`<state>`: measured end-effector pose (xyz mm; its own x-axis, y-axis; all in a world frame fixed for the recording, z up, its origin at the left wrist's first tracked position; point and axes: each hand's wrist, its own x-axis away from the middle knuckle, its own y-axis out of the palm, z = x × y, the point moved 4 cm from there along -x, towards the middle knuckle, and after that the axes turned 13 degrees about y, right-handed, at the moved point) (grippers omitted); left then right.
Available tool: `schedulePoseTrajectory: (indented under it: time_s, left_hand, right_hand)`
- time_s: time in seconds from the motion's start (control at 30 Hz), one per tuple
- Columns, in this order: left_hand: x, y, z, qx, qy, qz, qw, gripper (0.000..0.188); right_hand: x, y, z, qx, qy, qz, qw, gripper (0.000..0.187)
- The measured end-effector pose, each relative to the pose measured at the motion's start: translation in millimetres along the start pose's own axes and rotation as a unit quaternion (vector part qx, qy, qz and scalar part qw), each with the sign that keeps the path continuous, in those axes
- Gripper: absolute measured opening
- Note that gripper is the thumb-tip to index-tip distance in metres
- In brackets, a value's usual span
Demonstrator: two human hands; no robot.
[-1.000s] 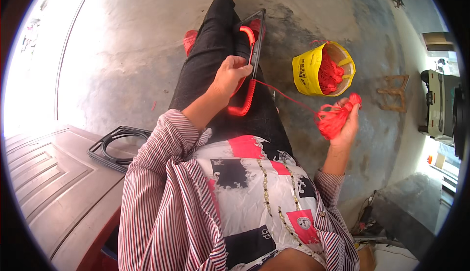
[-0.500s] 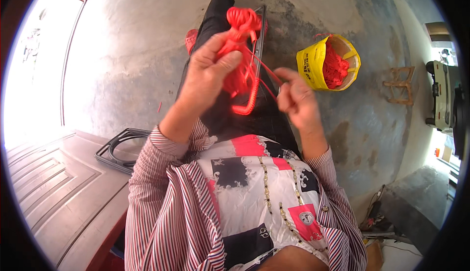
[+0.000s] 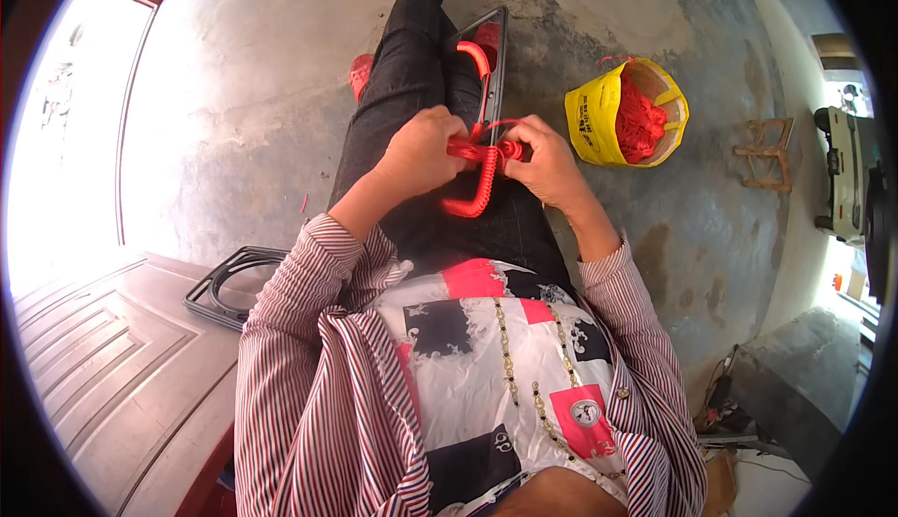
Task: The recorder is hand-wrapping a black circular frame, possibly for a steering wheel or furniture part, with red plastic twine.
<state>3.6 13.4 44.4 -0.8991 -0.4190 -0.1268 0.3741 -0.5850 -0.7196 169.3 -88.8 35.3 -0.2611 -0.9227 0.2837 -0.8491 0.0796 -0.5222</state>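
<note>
A dark frame (image 3: 502, 64) rests across my legs. Part of it is a curved bar wrapped tightly in red cord (image 3: 485, 190). Crosswise at this bar lies a bundle of red cord (image 3: 460, 150), gripped by both hands. My left hand (image 3: 426, 150) is closed round its left side. At the right side, my right hand (image 3: 545, 164) pinches the bundle's looped end, with a thin strand arching above the fingers. How the bundle passes the bar is partly hidden by my fingers.
On the floor to the right stands a yellow bucket (image 3: 595, 124) with red cord (image 3: 640, 124) inside. A small wooden stool (image 3: 767, 154) lies beyond it. Another black frame (image 3: 210, 297) is at the left, by a grey panelled door-like board (image 3: 122, 349).
Both hands have come down and closer together at the wrapped bar. The cord bundle, held up before, now lies across the bar, and my right hand has moved from a strand to its end.
</note>
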Motion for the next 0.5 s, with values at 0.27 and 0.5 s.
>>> schedulePoseTrajectory:
  time_s: [0.27, 0.5]
  left_hand:
    - [-9, 43, -22, 0.599, -0.241, 0.049, 0.762, 0.030]
    - [-9, 60, -15, 0.599, -0.277, 0.108, 0.743, 0.028]
  right_hand:
    - [11, -58, -36, -0.300, -0.054, 0.076, 0.949, 0.023]
    - [63, -69, -97, -0.507, -0.071, -0.034, 0.859, 0.041]
